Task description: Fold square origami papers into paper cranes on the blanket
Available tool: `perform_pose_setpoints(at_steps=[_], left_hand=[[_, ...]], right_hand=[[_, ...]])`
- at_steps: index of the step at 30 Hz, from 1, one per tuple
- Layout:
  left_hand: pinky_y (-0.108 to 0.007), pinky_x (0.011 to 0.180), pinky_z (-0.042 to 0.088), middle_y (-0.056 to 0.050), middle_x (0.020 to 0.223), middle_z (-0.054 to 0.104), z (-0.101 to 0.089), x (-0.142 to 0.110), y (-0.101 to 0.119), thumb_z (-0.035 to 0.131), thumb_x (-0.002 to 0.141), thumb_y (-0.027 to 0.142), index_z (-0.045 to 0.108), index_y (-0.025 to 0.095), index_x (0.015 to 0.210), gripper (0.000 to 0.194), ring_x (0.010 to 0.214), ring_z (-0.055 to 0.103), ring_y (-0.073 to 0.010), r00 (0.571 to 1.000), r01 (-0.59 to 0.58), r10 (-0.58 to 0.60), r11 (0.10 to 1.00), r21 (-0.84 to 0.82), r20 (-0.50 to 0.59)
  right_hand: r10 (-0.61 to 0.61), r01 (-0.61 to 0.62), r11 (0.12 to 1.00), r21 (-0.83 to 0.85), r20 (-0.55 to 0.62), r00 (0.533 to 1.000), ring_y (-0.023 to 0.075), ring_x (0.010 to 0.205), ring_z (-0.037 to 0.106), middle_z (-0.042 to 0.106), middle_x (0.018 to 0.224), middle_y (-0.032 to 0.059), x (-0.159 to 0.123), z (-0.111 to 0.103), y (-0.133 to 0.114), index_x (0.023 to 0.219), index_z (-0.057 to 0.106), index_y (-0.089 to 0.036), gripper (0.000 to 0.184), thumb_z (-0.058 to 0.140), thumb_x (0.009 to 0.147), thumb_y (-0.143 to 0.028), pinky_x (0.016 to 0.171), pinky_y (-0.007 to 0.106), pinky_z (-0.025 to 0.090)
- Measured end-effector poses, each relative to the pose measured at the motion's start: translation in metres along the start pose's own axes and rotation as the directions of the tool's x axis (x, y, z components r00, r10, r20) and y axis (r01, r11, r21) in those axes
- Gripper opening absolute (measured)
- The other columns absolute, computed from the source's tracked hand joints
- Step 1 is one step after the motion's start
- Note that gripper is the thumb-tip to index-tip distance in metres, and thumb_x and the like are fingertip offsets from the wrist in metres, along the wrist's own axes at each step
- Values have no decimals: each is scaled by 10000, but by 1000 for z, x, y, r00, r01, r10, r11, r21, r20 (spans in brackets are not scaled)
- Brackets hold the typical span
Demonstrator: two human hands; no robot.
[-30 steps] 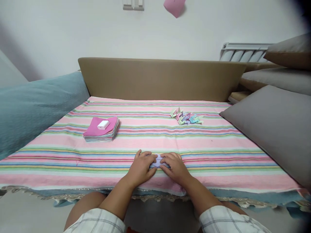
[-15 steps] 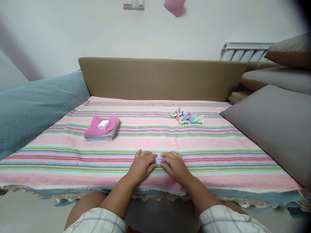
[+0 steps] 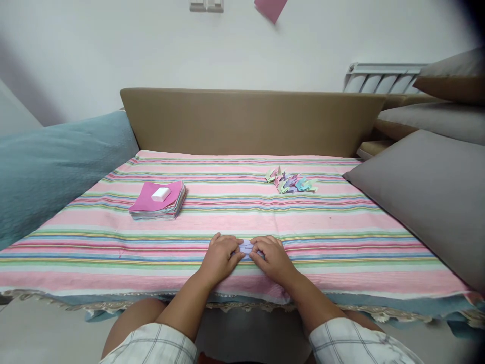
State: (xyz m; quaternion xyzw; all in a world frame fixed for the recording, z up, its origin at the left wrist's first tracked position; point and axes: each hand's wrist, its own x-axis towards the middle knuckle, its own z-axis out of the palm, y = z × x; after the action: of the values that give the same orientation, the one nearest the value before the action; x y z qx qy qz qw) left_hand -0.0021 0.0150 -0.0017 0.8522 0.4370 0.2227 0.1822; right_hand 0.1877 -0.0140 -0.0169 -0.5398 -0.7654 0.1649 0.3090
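1. Head view, near the front edge of the pink, multicolour-striped cloth (image 3: 235, 221): a small piece of folded lilac paper (image 3: 246, 247), low against the fabric, between both hands.
2. Pale, slightly bluish lilac; narrow and flat-looking, with fine darker lines across the middle. Creases or layered edges, impossible to tell which. Both ends hidden beneath fingers.
3. Left hand (image 3: 221, 254): fingers bent, grasping the left end of the paper, thumb along the near edge, fingertips on top.
4. Right hand (image 3: 273, 256): fingers curled, grasping the right end, with thumb and forefinger close together.
5. Farther back, to the left: a thick stack of sheets (image 3: 154, 216), bright pink on top, bearing a small white block (image 3: 161, 194). Any lettering there too small to read.
6. Farther back, to the right: a cluster of pointed paper pieces (image 3: 291, 183) in green, pink, purple and blue.
7. On the wall (image 3: 242, 55) beyond: a pink paper slip (image 3: 271, 8), pointing downward, partly out of view.
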Motion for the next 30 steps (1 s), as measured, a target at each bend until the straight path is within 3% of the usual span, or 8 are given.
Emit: perform_pose_setpoints(at_steps=[30], left_hand=[[-439,1005,294,-4,953,697,10,5,10,612,727,223,533,204,600,151,937,580,-201,989,110,-102,992,62,-109]], right_hand=[[129,-132,989,-73,-45,991,195,910,520,647,984,1,10,9,-6,666,559,-209,133,608,767,-281,831,348,313]])
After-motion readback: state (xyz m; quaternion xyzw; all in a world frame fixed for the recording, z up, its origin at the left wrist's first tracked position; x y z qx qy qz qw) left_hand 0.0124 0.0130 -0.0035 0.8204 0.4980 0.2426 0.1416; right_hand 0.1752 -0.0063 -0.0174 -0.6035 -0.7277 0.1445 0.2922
